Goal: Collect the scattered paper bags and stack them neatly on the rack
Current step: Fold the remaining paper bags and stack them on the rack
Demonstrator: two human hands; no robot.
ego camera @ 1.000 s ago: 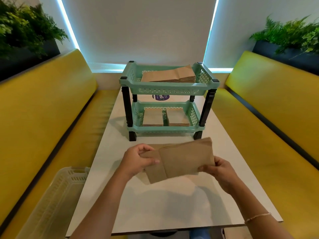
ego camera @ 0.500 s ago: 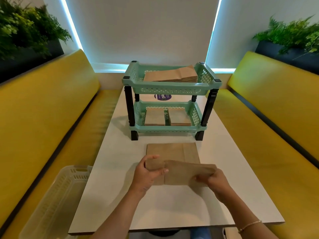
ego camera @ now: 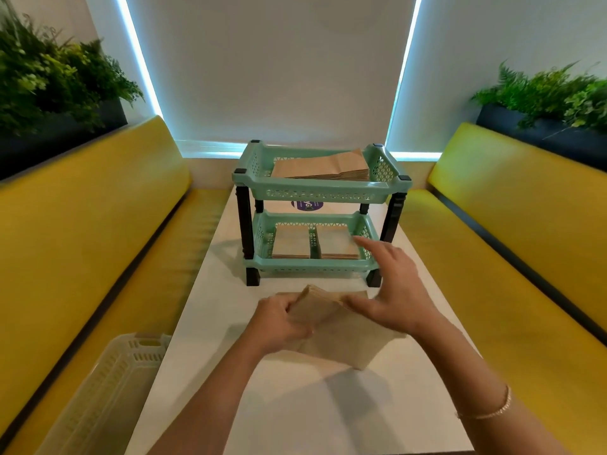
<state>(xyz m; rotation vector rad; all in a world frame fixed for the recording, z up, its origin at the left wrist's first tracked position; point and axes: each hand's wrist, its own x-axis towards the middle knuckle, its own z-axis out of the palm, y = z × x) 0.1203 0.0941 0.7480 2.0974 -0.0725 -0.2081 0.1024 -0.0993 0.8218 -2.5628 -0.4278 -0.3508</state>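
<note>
- The left hand (ego camera: 282, 323) grips the near-left part of a brown paper bag (ego camera: 341, 336), fingers curled round its edge, and holds it tilted above the white table (ego camera: 295, 405).
- The right hand (ego camera: 394, 290) is spread with the fingers straight and apart; the thumb lies along the bag's upper edge, while the index finger points toward the rack's lower tray (it grips nothing that I can see).
- The bag's far corner pokes up between the two hands, and its near corner hangs just over the tabletop; motion blur softens its outline.
- A second flat bag (ego camera: 356, 294) seems to lie on the table under the hands, only a strip of it showing beside the right thumb.
- The mint-green rack (ego camera: 322, 192) with black legs stands on the table just beyond the hands.
- Its top tray holds a stack of bags (ego camera: 323, 167), lying flat and slightly fanned.
- Its bottom tray holds two neat stacks (ego camera: 315, 244) side by side, with a narrow gap between them.
- A pale plastic crate (ego camera: 108, 389) sits on the yellow bench (ego camera: 82, 224) to the left.
- A thin bracelet (ego camera: 492, 410) circles the right wrist.
- Green plants (ego camera: 49, 80) stand behind both benches.
</note>
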